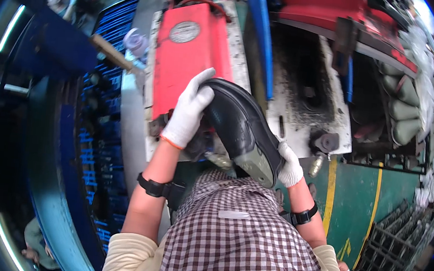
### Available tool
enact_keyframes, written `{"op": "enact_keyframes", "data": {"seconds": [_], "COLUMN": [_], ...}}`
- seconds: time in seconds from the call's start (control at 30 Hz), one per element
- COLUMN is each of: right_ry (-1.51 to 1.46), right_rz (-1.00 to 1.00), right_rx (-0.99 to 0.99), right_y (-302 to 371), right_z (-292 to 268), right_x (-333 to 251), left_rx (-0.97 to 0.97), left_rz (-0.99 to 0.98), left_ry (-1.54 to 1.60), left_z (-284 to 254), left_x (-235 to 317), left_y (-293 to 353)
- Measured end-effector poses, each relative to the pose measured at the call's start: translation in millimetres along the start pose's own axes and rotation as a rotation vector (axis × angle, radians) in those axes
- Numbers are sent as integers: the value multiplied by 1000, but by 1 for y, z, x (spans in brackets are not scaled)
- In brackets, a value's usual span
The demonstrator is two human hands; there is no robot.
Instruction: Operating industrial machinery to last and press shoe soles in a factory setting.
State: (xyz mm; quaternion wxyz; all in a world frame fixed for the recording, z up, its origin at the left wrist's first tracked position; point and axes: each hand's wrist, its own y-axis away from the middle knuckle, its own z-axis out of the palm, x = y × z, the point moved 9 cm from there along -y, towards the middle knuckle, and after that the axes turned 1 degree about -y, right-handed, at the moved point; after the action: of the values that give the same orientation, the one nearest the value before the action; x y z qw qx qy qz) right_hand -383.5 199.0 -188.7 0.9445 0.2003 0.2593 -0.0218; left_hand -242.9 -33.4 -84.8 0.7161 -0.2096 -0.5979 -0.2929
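Note:
A black shoe (232, 117) with a dark sole along its right side is held up in front of my apron, tilted from upper left to lower right. Inside its opening sits a grey-green shoe last (257, 166). My left hand (188, 108), in a white knit glove with an orange cuff, grips the toe end, thumb on the upper. At the heel end my right hand (290, 165), also gloved in white, closes on the shoe's side; some of its fingers are hidden behind the shoe.
Beyond the shoe stands a red machine (199, 54) on a pale plate. Right of it are a blue upright panel (261, 39) and a blackened, stained machine bed (338, 114). Several grey-green lasts (405, 131) fill a rack at right. A metal rack (393, 249) stands on the green floor. A wooden handle (113, 54) juts out at left.

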Motion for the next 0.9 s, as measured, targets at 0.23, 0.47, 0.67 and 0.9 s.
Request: {"op": "enact_keyframes", "data": {"seconds": [0.23,0.47,0.67,0.9], "right_ry": [-142,-83,119,985], "right_rz": [287,441,469,256], "right_rx": [-159,-100,-221,-527], "right_y": [-19,-27,-36,-84], "right_z": [44,60,123,231], "right_x": [73,126,146,203], "left_rx": [241,487,772,532], "left_rz": [174,273,298,-153], "left_ry": [-91,-133,-249,768], "left_z": [-73,-127,-193,-155], "left_x": [42,39,2,-59], "left_y": [95,151,192,235]}}
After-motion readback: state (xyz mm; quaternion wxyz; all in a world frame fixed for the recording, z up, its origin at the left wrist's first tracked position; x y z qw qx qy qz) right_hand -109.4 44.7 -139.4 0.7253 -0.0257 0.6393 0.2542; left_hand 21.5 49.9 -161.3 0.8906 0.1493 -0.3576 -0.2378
